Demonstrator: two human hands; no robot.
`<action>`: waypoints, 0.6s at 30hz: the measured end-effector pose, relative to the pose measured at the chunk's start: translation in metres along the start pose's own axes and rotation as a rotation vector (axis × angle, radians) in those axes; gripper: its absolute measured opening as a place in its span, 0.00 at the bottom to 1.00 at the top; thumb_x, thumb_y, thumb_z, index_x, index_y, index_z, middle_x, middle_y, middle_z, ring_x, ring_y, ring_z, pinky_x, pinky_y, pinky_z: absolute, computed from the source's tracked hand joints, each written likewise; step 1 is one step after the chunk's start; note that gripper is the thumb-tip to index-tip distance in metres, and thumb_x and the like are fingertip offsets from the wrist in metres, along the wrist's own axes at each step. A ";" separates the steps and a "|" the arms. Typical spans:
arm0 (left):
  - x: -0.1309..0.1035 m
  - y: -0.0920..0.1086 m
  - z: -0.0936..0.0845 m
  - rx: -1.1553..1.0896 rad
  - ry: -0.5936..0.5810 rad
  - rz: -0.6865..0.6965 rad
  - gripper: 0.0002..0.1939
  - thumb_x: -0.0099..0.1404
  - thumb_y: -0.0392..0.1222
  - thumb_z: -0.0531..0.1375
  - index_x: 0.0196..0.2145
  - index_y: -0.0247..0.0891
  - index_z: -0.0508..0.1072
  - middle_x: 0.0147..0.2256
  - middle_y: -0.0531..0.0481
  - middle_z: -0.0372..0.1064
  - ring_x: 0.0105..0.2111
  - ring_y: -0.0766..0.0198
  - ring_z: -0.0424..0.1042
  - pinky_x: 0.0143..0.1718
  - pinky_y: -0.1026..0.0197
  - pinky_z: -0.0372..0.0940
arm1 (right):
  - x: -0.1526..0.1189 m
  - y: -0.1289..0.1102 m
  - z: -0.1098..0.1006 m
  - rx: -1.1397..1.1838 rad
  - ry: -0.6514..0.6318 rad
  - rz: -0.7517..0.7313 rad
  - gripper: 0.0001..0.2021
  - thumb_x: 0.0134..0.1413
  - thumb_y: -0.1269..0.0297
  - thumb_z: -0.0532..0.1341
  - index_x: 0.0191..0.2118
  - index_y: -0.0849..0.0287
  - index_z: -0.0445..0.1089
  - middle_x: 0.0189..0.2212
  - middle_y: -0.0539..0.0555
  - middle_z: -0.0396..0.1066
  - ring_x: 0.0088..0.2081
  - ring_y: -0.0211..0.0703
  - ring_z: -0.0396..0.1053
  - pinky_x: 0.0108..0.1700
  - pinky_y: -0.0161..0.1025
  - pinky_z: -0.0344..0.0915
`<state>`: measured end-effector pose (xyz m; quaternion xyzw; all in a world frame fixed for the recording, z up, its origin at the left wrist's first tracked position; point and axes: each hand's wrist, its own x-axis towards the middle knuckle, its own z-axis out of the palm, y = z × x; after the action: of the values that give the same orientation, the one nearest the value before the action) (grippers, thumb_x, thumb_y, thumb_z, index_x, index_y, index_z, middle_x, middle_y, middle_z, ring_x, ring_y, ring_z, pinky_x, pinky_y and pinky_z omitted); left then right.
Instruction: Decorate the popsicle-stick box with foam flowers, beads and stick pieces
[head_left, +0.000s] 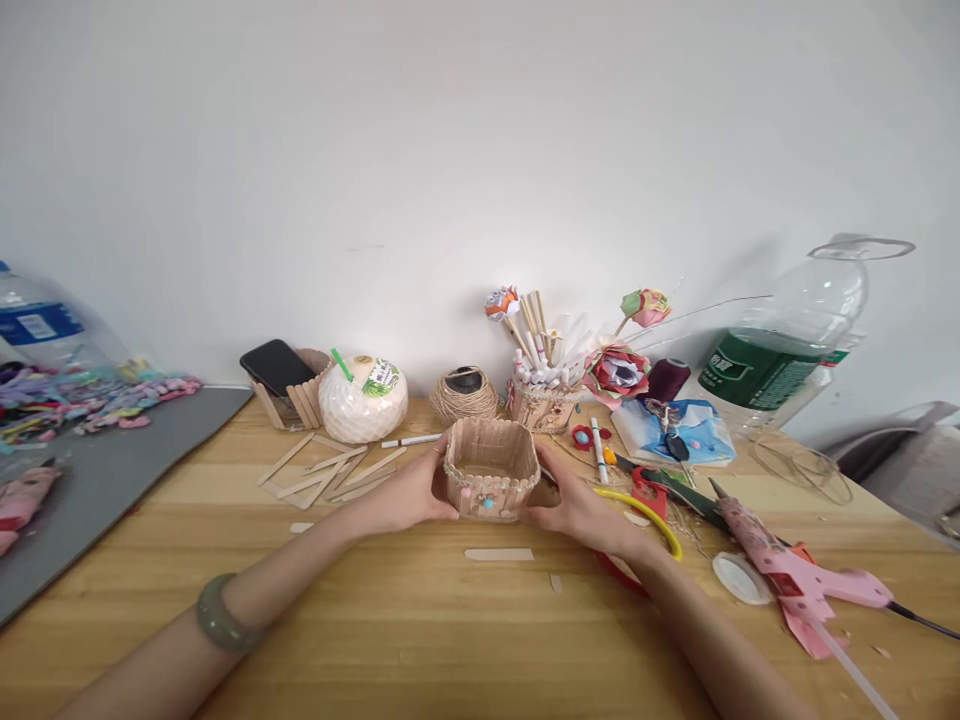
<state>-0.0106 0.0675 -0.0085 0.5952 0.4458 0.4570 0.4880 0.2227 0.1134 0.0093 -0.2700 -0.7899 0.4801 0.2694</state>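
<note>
A small open box of popsicle sticks [491, 500], trimmed along its rim and dotted with pink and blue beads, is between my two hands at the middle of the table. My left hand [420, 488] grips its left side, the thumb at the lower front corner. On the opposite side, my right hand [562, 495] holds the box the same way. Some fingers of both hands are hidden behind it. Just in front, a single popsicle stick [499, 554] lies flat on the wood. Loose popsicle sticks [330, 475] are scattered to the left of my left hand.
Behind stand a phone [277, 367] in a stick holder, a wrapped coconut [364, 400], a twine ball [463, 398] and a decorated pot [544, 408] with paper flowers. Rightward lie yellow-handled scissors [652, 515], a corded pink glue gun [795, 575] and a large bottle [772, 360]. A grey mat [112, 480] covers the left.
</note>
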 end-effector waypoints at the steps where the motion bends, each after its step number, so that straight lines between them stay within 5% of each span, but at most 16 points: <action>1: 0.000 0.000 -0.002 0.036 -0.011 0.026 0.42 0.37 0.29 0.69 0.52 0.41 0.65 0.56 0.44 0.61 0.58 0.48 0.55 0.60 0.50 0.44 | -0.001 -0.001 -0.001 -0.029 -0.009 0.002 0.39 0.43 0.68 0.65 0.61 0.57 0.48 0.61 0.57 0.52 0.61 0.49 0.50 0.62 0.49 0.45; 8: -0.001 0.005 -0.014 0.153 -0.052 0.077 0.38 0.34 0.26 0.67 0.47 0.41 0.69 0.53 0.46 0.64 0.57 0.48 0.56 0.60 0.52 0.44 | -0.001 0.003 -0.008 -0.335 0.060 0.056 0.38 0.42 0.67 0.64 0.61 0.56 0.49 0.60 0.56 0.55 0.60 0.50 0.51 0.60 0.49 0.48; 12: -0.004 0.010 -0.016 0.153 -0.051 0.063 0.35 0.37 0.24 0.63 0.46 0.43 0.70 0.50 0.48 0.69 0.54 0.50 0.61 0.57 0.52 0.50 | -0.013 -0.005 -0.021 -0.600 0.155 0.171 0.19 0.47 0.66 0.59 0.48 0.59 0.66 0.48 0.61 0.68 0.49 0.59 0.65 0.50 0.55 0.58; 15: -0.004 0.007 -0.019 0.131 0.028 0.066 0.31 0.41 0.24 0.59 0.45 0.41 0.70 0.47 0.47 0.71 0.52 0.52 0.65 0.56 0.52 0.53 | -0.029 -0.020 -0.016 -0.750 0.133 0.227 0.08 0.49 0.67 0.55 0.32 0.57 0.73 0.34 0.59 0.75 0.36 0.57 0.71 0.38 0.50 0.62; 18: 0.000 0.002 -0.024 0.101 0.171 0.087 0.28 0.45 0.25 0.55 0.46 0.39 0.68 0.45 0.44 0.71 0.50 0.55 0.66 0.55 0.52 0.53 | -0.041 -0.029 0.008 -0.815 0.085 0.219 0.09 0.51 0.68 0.54 0.31 0.55 0.73 0.32 0.56 0.74 0.35 0.53 0.71 0.34 0.43 0.62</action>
<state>-0.0338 0.0714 -0.0037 0.5968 0.4820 0.5036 0.3972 0.2416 0.0692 0.0257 -0.4564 -0.8700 0.1426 0.1203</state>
